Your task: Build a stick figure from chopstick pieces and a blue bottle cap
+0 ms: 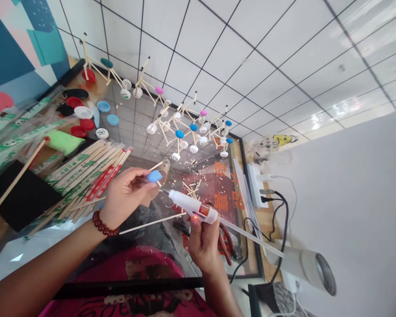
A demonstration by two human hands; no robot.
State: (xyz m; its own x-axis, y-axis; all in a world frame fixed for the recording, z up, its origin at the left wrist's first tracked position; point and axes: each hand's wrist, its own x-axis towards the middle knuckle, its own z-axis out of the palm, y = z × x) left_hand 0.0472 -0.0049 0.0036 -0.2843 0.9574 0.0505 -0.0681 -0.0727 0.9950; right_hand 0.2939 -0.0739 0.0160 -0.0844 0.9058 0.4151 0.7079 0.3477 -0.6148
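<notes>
My left hand (127, 193), with a dark red bead bracelet on the wrist, pinches a small rounded blue piece (155, 176) with short bits of wooden stick at it. My right hand (203, 242) is wrapped round a white hot glue gun (186, 202) with a red light glowing on its body. The nozzle points at the blue piece from just below right; whether they touch, I cannot tell. A long translucent glue stick (251, 237) juts from the gun's rear. Short cut sticks (193, 190) lie beyond the gun.
Several small stick models (180, 134) with coloured seats and white wheels stand along the tiled wall. Bottle caps (84, 112) and wrapped chopsticks (89, 176) lie on the left. Red-handled pliers (226, 244) are beside my right hand. A power strip (257, 185) with cables runs along the right edge.
</notes>
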